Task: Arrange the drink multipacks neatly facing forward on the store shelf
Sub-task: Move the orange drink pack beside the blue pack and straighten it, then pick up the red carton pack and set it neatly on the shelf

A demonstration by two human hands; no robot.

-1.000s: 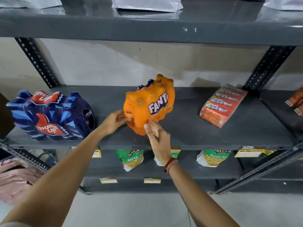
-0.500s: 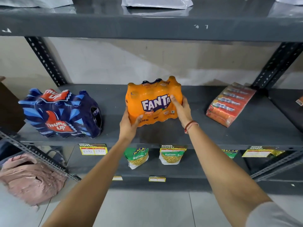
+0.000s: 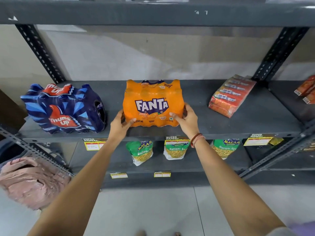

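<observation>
An orange Fanta multipack [image 3: 152, 101] stands on the grey middle shelf [image 3: 238, 123], its logo facing me squarely. My left hand [image 3: 120, 125] grips its lower left corner and my right hand [image 3: 186, 120] grips its lower right corner. To the left, a dark blue Thums Up multipack [image 3: 63, 108] sits on the same shelf, turned at an angle with one end toward the Fanta pack. A gap separates the two packs.
A red-orange wrapped biscuit pack [image 3: 231, 96] lies at the shelf's right. Green snack bags [image 3: 142, 152] hang on the shelf below, behind yellow price tags [image 3: 92, 144]. Slotted uprights [image 3: 40, 53] frame the bay. A pink bag [image 3: 32, 181] sits on the floor, lower left.
The Fanta pack has been rotated from an angled pose to face forward. Both hands shifted from its front edge to its lower corners, and the pack now rests on the shelf.
</observation>
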